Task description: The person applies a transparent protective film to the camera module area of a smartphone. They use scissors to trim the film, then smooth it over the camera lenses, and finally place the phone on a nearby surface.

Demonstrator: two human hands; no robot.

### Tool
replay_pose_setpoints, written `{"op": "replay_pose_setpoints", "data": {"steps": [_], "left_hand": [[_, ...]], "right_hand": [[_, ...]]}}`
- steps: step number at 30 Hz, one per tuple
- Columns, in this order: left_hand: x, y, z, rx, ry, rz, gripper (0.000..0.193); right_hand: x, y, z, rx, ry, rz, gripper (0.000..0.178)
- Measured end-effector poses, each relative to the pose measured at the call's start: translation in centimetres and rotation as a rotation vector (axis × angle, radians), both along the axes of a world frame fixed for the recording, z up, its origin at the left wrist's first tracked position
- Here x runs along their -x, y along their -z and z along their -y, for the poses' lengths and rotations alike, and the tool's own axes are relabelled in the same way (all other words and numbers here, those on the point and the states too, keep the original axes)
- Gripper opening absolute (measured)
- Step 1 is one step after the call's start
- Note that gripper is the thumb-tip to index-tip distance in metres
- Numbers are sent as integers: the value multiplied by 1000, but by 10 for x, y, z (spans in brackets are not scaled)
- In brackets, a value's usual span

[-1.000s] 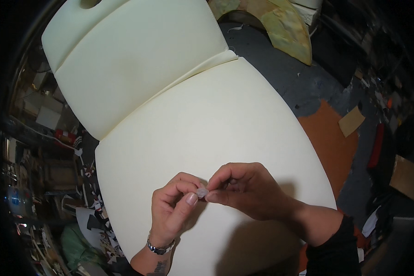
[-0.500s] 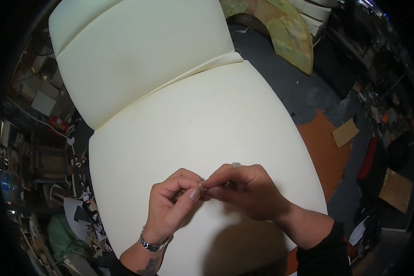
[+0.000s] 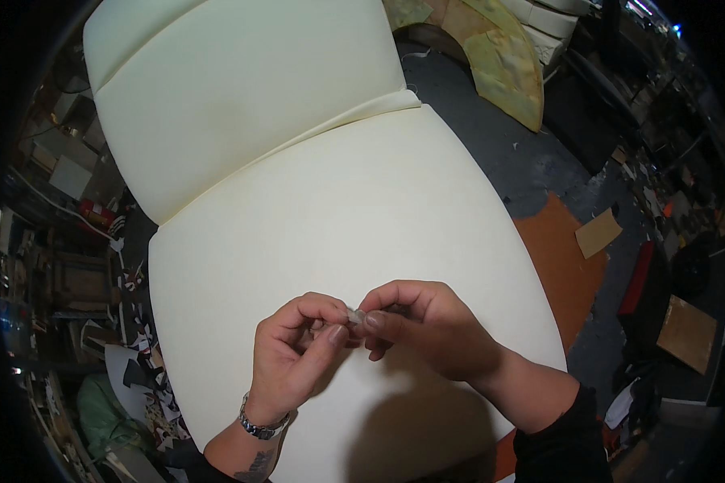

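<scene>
My left hand (image 3: 298, 348) and my right hand (image 3: 431, 330) meet fingertip to fingertip above the near part of a large white padded seat (image 3: 330, 217). Between them is a small pale piece (image 3: 354, 315), too small to name, pinched by thumb and fingers from both sides. Most of it is hidden by the fingertips. A metal watch (image 3: 262, 425) circles my left wrist. Beyond a crease, a white padded back (image 3: 250, 97) joins the seat.
Brown-orange sheet material (image 3: 564, 258) lies on the dark floor at right, with a tan offcut (image 3: 598, 233) on it. Curved yellowish foam (image 3: 507, 72) stands at the far right. Scraps (image 3: 161, 394) and a green cloth (image 3: 109, 414) are at left.
My right thumb has come up against the pale piece, which now shows more between the fingertips. The right hand has turned slightly, and the whole view has shifted a little.
</scene>
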State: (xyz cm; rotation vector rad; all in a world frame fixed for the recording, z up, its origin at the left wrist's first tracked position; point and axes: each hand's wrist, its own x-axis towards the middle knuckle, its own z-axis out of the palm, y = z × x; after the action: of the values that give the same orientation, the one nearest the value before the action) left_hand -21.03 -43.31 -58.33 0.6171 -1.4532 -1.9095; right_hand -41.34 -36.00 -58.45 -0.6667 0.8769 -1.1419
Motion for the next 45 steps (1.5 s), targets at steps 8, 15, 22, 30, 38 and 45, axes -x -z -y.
{"op": "replay_pose_setpoints", "data": {"steps": [8,15,22,30,38,45], "left_hand": [[0,2,-3,-12,-60,96,13],[-1,1,-1,55,-65,142,9],[-2,-1,-1,-78,-64,157,12],[1,-1,-2,2,-59,188,10],[1,-3,0,68,-32,160,15],[-2,0,-3,9,-55,104,28]], "right_hand": [[0,-1,0,-49,-4,91,32],[-1,5,1,-78,-35,78,35],[-3,-1,0,-45,-11,-33,33],[-2,-4,-2,4,63,-155,23],[0,4,-1,20,49,-37,19],[-4,5,-1,18,49,-8,21]]}}
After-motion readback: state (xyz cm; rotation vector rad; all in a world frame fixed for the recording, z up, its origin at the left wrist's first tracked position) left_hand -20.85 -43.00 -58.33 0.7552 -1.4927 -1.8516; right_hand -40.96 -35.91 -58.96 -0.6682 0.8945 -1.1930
